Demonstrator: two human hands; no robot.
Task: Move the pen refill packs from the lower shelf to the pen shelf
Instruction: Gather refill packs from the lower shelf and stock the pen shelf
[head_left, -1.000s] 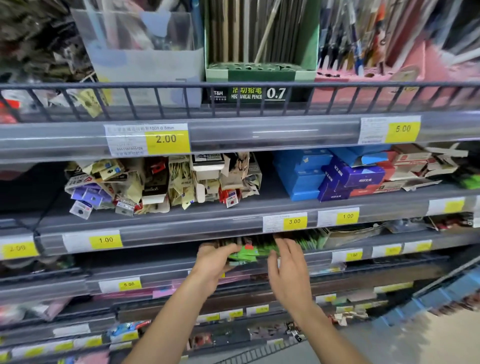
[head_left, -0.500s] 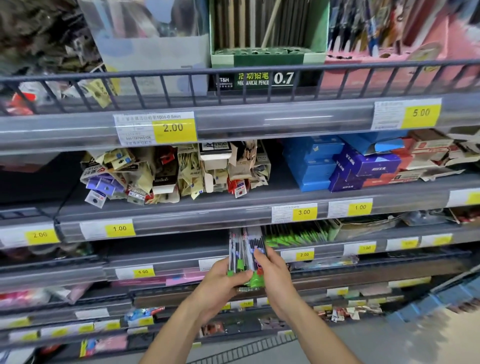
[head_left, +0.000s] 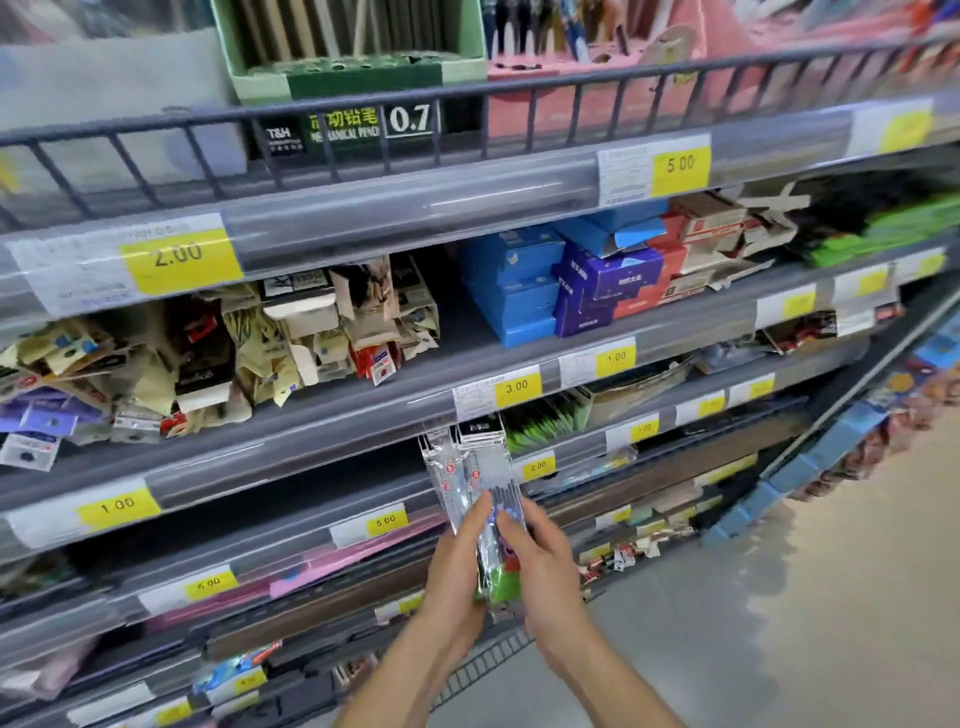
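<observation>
A bundle of clear pen refill packs (head_left: 470, 467) with green bottoms stands upright between my two hands, in front of the shelves. My left hand (head_left: 457, 556) grips the bundle from the left, and my right hand (head_left: 545, 551) grips it from the right. More green refill packs (head_left: 545, 418) lie on the lower shelf (head_left: 571, 447) just right of the bundle's top. The pen shelf (head_left: 467, 98) is at the top behind a wire rail, holding a green mechanical pencil box (head_left: 358, 78) and a pink pen display (head_left: 597, 78).
The middle shelf carries a pile of small card packs (head_left: 208, 353) at left and blue and purple boxes (head_left: 561, 280) at right. Yellow price tags line every shelf edge. Lower shelves hold pink and brown items. The floor (head_left: 831, 597) opens to the right.
Both hands pulled the refill packs out of the lower shelf and raised them upright. The view has tilted and moved closer to the shelves.
</observation>
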